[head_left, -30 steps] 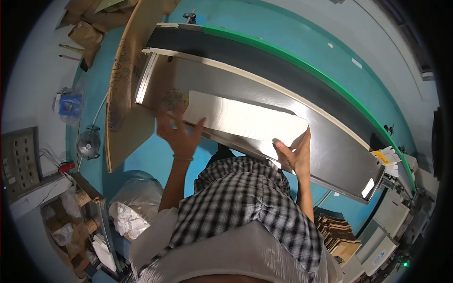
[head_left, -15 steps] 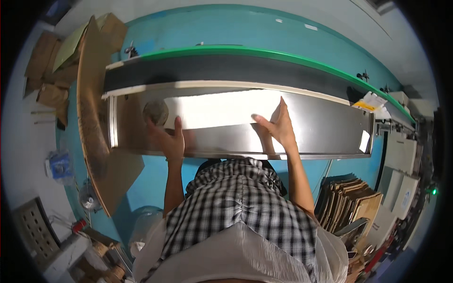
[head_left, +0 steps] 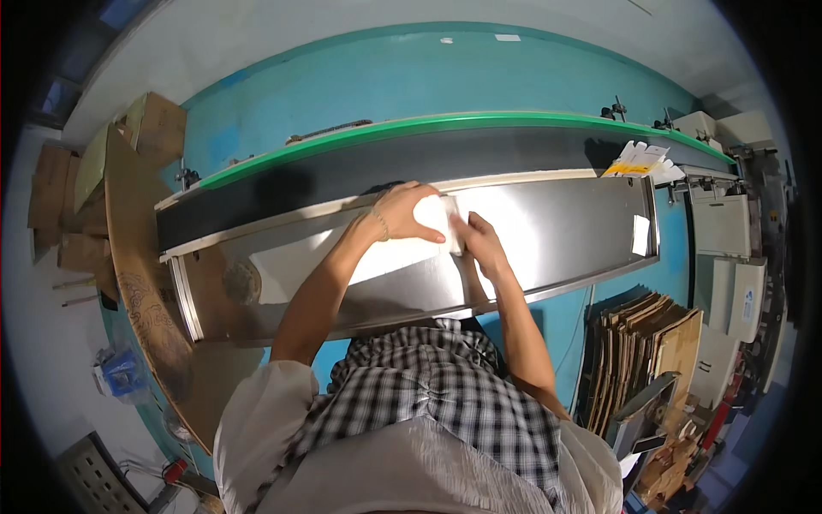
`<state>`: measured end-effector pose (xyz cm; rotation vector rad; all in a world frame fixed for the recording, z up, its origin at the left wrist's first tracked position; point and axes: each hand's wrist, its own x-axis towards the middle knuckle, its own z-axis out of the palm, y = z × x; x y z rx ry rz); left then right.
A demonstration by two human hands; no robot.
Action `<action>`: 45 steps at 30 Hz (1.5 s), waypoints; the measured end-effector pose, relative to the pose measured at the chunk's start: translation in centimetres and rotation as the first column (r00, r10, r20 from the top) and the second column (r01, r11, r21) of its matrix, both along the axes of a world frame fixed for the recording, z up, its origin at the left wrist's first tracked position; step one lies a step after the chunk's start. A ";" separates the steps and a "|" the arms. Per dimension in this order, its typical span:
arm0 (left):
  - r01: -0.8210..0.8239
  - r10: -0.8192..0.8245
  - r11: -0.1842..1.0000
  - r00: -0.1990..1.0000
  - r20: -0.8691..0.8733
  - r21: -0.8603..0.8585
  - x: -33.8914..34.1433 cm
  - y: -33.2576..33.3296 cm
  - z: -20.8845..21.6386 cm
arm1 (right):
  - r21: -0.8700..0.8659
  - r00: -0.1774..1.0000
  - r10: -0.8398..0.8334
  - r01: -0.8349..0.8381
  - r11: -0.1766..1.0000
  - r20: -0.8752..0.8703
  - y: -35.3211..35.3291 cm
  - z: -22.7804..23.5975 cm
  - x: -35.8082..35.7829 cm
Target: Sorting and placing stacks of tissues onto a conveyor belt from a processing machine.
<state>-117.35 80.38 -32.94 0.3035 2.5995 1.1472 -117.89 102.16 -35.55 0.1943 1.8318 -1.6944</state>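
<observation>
Over the steel work surface (head_left: 565, 231), my two hands are close together at a small white box (head_left: 454, 226). My left hand (head_left: 406, 212) curves around its left side from above, and its fingers are partly lost in bright glare. On the other side, my right hand (head_left: 481, 247) pinches the box's right edge with bent fingers. Glare hides much of the box's outline. A round brownish thing (head_left: 242, 281) shows toward the left end of the steel surface.
Beyond the steel surface runs a dark conveyor belt (head_left: 342, 163) with a green edge rail (head_left: 479, 118). White and yellow flat cartons (head_left: 638, 161) lie at its right. A large cardboard sheet (head_left: 150, 300) stands left; stacked flattened cardboard (head_left: 642, 343) stands lower right.
Both hands were apart and empty over the steel surface. They have come together around the small white box, my left hand moving right. The view has turned slightly.
</observation>
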 end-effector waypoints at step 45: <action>-0.103 0.103 0.995 0.995 0.013 0.012 2.3 -7.7 0.2 | 0.116 0.958 0.284 -0.278 0.954 -0.040 -5.2 0.6 -1.9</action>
